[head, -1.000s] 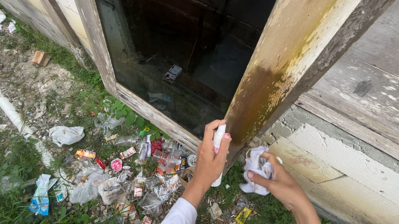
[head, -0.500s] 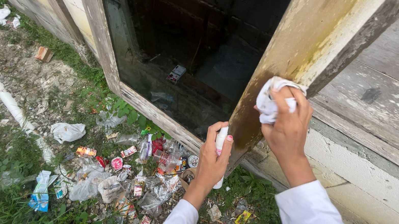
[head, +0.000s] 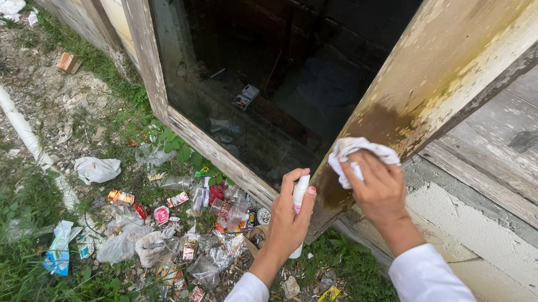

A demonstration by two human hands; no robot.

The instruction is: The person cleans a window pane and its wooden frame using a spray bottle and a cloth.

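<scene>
Right hand (head: 378, 189) presses white cloth (head: 352, 151), bunched under its grip, against wooden post (head: 430, 82).

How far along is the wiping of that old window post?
Done: a dark wet patch shows on the window post, apparently sprayed. In hand: the right hand presses a white cloth on the post's lower part; the left hand holds a small white spray bottle. Left: yellow-green stains higher up the post remain.

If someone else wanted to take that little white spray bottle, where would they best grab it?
By its lower body, coming from below and the right. The spray bottle stands upright in the left hand, whose fingers wrap its upper part and head; only the bottom end pokes out free.
</scene>
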